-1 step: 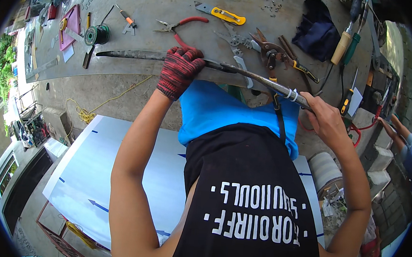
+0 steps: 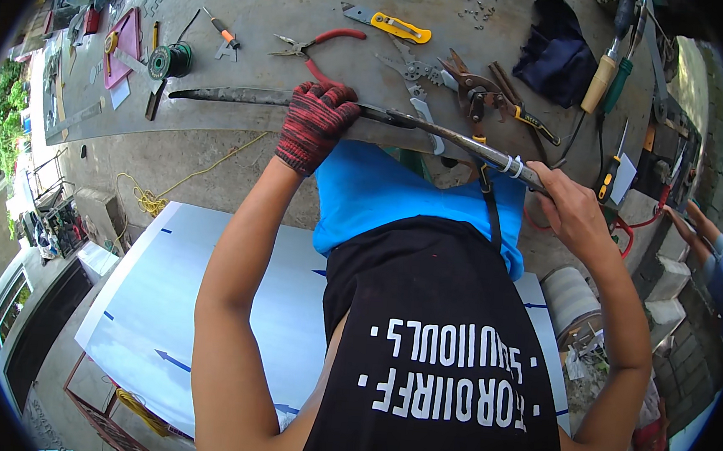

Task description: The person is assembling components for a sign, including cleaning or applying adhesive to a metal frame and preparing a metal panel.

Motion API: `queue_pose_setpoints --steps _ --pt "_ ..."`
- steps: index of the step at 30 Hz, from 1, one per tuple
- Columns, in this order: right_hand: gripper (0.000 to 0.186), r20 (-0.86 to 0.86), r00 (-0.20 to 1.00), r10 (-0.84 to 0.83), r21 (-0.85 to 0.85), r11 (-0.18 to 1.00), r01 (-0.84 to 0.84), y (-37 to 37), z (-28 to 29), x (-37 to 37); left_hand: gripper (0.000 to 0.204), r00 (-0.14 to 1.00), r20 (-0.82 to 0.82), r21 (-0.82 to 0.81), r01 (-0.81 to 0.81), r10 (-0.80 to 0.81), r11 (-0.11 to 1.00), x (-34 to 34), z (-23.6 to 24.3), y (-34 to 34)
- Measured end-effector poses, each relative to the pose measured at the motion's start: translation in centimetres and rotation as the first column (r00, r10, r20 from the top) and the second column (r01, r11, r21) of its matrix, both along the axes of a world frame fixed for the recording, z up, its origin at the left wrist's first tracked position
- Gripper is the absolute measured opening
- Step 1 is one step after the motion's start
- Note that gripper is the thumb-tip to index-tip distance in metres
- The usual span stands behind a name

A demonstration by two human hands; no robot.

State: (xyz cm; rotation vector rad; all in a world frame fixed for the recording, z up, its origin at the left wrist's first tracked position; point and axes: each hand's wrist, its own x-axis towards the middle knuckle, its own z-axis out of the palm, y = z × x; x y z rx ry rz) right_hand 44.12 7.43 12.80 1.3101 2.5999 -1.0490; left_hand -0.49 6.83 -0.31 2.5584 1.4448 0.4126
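Observation:
A long, narrow metal tool point(image 2: 460, 140) lies across the front of the workbench point(image 2: 243, 121). It has a dark, flat, blade-like left end and a greyish tubular right part with a pale band. My left hand point(image 2: 316, 126), in a red and black knitted glove, is closed over its middle. My bare right hand point(image 2: 566, 198) wraps around the tube's right end and hides its tip. Just beyond the glove are pliers point(image 2: 307, 47) with red handles. Tin snips point(image 2: 476, 87) rest past the tube, near a pair of locking pliers point(image 2: 410, 74).
A yellow utility knife point(image 2: 400, 29), a wire spool point(image 2: 170, 61), a soldering iron point(image 2: 222, 30) and a dark cloth point(image 2: 556, 50) are spread over the bench. Wooden-handled tools point(image 2: 599, 83) lie at right. A bluish-white sheet point(image 2: 164, 295) is behind me. Another person's arm point(image 2: 696, 236) shows at far right.

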Motion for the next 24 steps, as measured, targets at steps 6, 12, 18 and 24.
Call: queue_pose_setpoints --steps 6,12,18,24 --pt "0.062 -0.082 0.996 -0.024 -0.069 0.997 0.018 0.05 -0.44 0.33 0.018 1.000 0.022 0.012 0.004 -0.004 1.000 0.06 0.17 0.03" --pt "0.062 -0.100 0.994 -0.033 -0.117 0.993 0.021 0.66 -0.22 0.40 0.020 1.000 0.022 0.027 0.006 -0.007 1.000 0.08 0.07 0.09" --pt "0.063 -0.083 0.996 -0.021 -0.123 0.992 0.011 0.44 -0.66 0.64 0.018 1.000 0.008 0.017 -0.001 0.001 1.000 0.16 0.00 -0.10" --pt "0.064 -0.032 0.999 0.007 -0.061 0.998 -0.009 0.51 -0.44 0.61 0.017 1.000 0.009 -0.009 -0.005 0.005 1.000 0.02 -0.16 -0.17"
